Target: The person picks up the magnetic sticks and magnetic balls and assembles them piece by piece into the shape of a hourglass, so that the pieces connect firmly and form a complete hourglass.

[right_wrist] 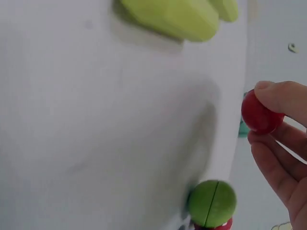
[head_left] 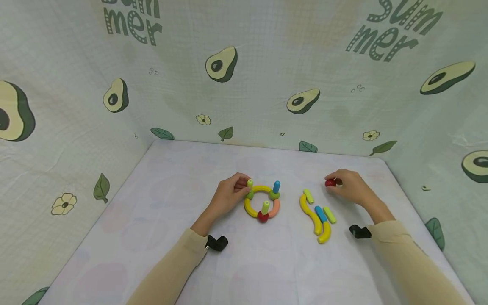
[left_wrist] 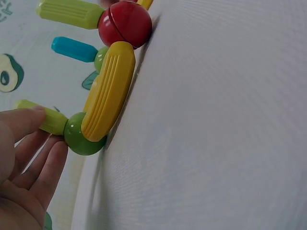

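My left hand [head_left: 228,194] pinches an upright light green stick [left_wrist: 53,120] between thumb and fingers. That stick stands on a green ball [left_wrist: 85,134] of a ring built from yellow curved pieces [left_wrist: 109,91], a pink curved piece [head_left: 274,208] and balls. On the ring's near side a red ball [head_left: 263,217] carries another light green stick [head_left: 265,207]; a blue stick [head_left: 276,187] rises from the green ball [head_left: 274,195] at its far right. Off to the right, my right hand [head_left: 350,186] holds a loose red ball [right_wrist: 260,113] with thumb and fingertips, above the table.
Between ring and right hand lie yellow curved pieces [head_left: 311,216], light green sticks [head_left: 330,214] and a blue stick [head_left: 320,213]. In the right wrist view, a green ball [right_wrist: 212,203] stands before a partly hidden red one. Patterned cloth walls [head_left: 259,106] surround the table [head_left: 267,262].
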{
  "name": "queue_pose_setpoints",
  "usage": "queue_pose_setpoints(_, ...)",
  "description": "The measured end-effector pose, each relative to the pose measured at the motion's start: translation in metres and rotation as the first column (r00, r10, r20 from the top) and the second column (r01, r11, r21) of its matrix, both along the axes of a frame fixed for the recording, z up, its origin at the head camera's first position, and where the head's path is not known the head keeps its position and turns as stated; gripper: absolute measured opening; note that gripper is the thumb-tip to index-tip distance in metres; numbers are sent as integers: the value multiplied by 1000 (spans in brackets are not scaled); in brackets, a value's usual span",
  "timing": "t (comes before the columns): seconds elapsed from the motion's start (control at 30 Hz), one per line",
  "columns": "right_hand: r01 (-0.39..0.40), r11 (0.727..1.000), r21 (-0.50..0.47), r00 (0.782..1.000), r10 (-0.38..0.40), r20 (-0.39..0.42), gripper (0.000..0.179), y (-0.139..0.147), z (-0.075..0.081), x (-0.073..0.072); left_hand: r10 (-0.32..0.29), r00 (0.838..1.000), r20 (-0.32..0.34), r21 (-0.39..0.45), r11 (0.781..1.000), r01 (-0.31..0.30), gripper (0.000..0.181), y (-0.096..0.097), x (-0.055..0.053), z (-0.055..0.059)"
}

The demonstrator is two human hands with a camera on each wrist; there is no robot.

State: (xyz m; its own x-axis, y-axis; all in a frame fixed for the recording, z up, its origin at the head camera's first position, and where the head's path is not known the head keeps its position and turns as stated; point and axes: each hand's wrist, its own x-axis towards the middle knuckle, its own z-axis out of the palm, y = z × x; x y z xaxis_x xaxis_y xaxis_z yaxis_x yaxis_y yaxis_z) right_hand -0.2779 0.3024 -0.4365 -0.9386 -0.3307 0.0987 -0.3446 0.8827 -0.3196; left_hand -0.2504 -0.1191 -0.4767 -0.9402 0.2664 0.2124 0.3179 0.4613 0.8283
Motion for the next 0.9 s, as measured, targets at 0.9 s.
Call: queue_pose_setpoints(0.9,-125,840,-527,992,117,-48,37,-133,23,32,-18,1000,-13,9,1000,19,25,-2,-1,-1)
